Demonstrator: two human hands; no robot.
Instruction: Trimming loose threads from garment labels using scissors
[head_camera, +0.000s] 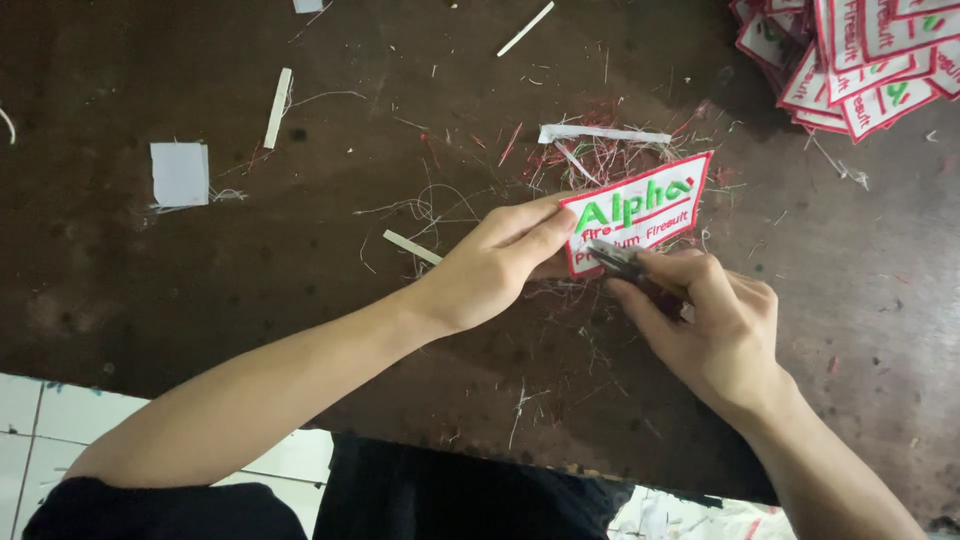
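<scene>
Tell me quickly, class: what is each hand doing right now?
Left hand: closed, pinching the white embroidered patch by its left edge.
Right hand: closed around small thread snips, tips at the patch's lower edge.

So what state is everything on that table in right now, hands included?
embroidered patch: held up off the table, pinched at its left edge.
left hand: grip closed on the patch.
right hand: grip closed on the snips.
snips: tips at the patch's lower edge; open or shut unclear.
stack of patches: piled loosely, top right.
thread scraps: scattered behind the patch.
white square: lying flat, untouched.
table: dark, littered.
</scene>
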